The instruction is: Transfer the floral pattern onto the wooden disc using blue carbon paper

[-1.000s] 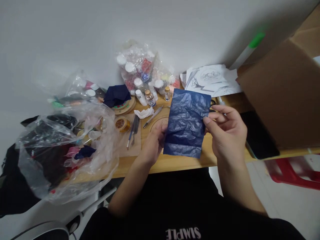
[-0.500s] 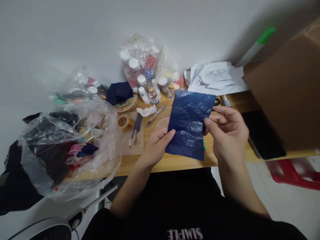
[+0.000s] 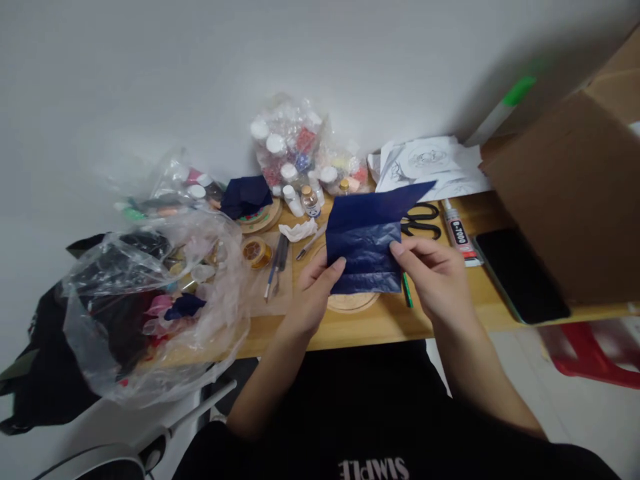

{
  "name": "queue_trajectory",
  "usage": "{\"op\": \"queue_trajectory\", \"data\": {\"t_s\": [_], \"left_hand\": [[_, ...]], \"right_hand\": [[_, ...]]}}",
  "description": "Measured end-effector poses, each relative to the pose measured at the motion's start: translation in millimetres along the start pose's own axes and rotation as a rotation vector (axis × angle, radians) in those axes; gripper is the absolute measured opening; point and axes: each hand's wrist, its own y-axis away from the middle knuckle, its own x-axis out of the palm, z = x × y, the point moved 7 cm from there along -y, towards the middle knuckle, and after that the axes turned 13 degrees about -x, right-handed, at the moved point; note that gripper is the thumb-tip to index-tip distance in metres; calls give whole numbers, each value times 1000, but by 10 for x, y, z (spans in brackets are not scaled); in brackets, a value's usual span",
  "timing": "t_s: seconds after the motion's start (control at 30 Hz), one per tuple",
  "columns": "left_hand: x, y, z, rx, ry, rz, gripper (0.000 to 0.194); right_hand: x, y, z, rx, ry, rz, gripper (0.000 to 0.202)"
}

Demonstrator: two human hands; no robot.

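Between both hands is a sheet of creased dark blue carbon paper (image 3: 367, 250), its upper part bent back along a fold. My left hand (image 3: 315, 293) pinches its left edge, thumb on top. My right hand (image 3: 433, 270) grips the right edge between thumb and fingers. Below the sheet, a round wooden disc (image 3: 353, 303) shows in part on the table. A green pen (image 3: 407, 291) lies by my right hand, partly hidden. Black-handled scissors (image 3: 423, 223) lie behind it, their blades covered by the sheet.
Plastic bags (image 3: 200, 267) crowd the left. Bagged bottles (image 3: 287, 143) and drawings (image 3: 430, 160) stand or lie along the wall. A wire spool (image 3: 257, 253), a brush (image 3: 271, 277) and crumpled tissue (image 3: 299, 231) are left of centre. Right are a glue tube (image 3: 460, 233), a phone (image 3: 523, 277) and a cardboard box (image 3: 570, 200).
The sheet has tilted lower, and its upper part now bends back at a fold. The right hand has moved slightly left and down, uncovering the scissors' handles and the glue tube.
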Motion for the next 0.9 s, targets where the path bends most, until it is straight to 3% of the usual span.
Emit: {"op": "queue_trajectory", "data": {"t_s": [0.13,0.23,0.33,0.4,0.47,0.6,0.73,0.83,0.9], "left_hand": [[92,1,-329,18,-33,81,35],[146,-8,-673,111,-68,85,54],[137,7,-1024,323,-44,13,69],[118,47,-1227,496,-39,-32,66],[135,70,-1359,581,-83,-11,55],[161,106,-1500,615,-332,3,37],[123,154,-1525,659,-477,-27,43],[93,139,-1462,633,-498,-17,49],[71,121,-1427,612,-488,-16,51]], "right_hand": [[96,-281,345,-105,0,29,18],[184,-549,641,-178,-28,45,18],[255,-786,841,-220,-53,39,23],[283,-904,905,-236,-77,21,25],[304,-980,917,-235,-107,9,26],[315,-1001,897,-237,-159,-16,25],[312,-921,870,-215,-194,-26,23],[275,-864,864,-202,-182,-61,14],[245,-838,893,-232,-186,-83,19]]}}
